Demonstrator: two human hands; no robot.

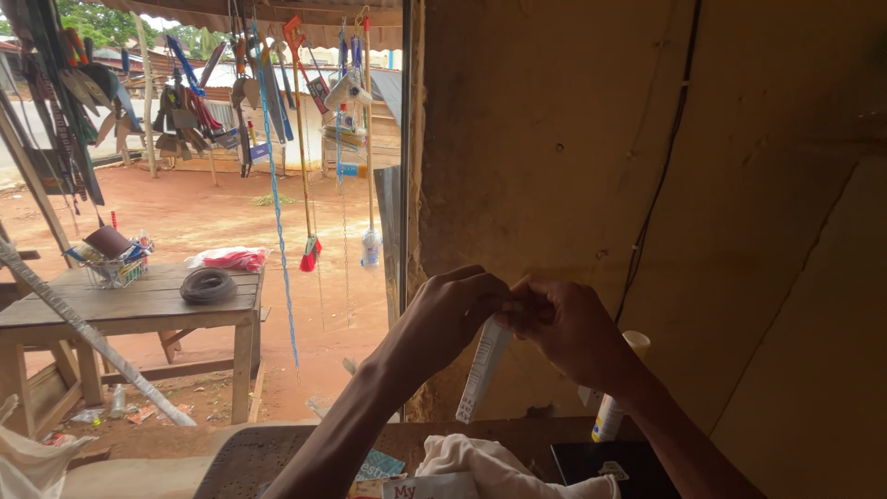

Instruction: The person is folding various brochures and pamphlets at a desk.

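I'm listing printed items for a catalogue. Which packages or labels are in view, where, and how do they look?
Strip label: long, white, hanging from left hand and right hand.
Tube: right of it, white, yellow band.
Packet: bottom centre, teal.
Carton: bottom edge, white, red print.

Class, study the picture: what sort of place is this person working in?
Probably a small roadside hardware stall: hand tools hang in the open doorway, a wooden table with a wire coil stands on red earth outside.

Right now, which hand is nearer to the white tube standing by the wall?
Right. The right hand is just above-left of the white tube; the left hand is farther left.
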